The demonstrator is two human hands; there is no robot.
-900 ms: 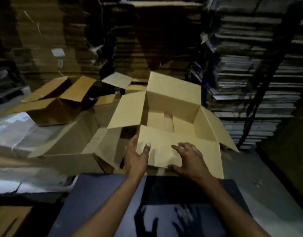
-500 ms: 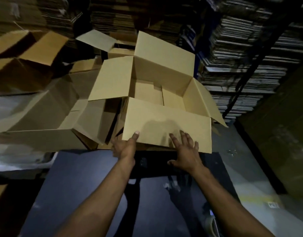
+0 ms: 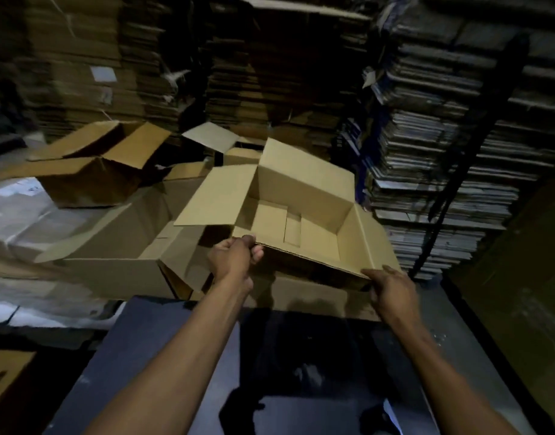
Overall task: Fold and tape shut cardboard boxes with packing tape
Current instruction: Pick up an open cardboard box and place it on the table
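An open brown cardboard box [image 3: 304, 196] sits at the far edge of a dark table [image 3: 176, 340], its top flaps spread and its folded bottom flaps visible inside. My left hand [image 3: 234, 257] grips the near rim at the box's left corner, fingers curled over the edge. My right hand [image 3: 390, 291] holds the near rim at the right corner, thumb on top. The near flap hangs down toward me between both hands. No tape shows in view.
Several more open cardboard boxes [image 3: 113, 246] lie to the left, another [image 3: 91, 171] behind them. Tall stacks of flat cardboard [image 3: 270, 73] fill the background and shelving [image 3: 442, 167] on the right. A dark panel [image 3: 521, 277] stands at far right.
Both hands left the flat near flap and moved apart to the box's near corners. The near flap has folded down. The view tilted back up.
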